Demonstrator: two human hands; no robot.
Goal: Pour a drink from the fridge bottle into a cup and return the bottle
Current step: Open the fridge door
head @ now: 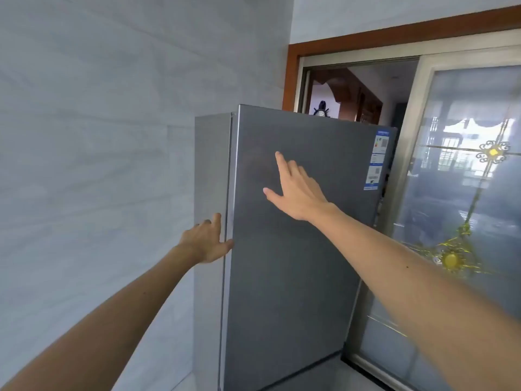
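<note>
Tall grey brushed-metal fridge (pixel 282 277) stands shut by pale tiled wall (pixel 98 136), L hand (pixel 207 241) open, straight fingers at its left seam, R hand (pixel 296 193) flat, fingers spread, on smooth front.

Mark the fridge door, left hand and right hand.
fridge door (pixel 296 277): head view, bare front panel.
left hand (pixel 207 241): head view, back of hand.
right hand (pixel 298 193): head view, back of hand.
</note>
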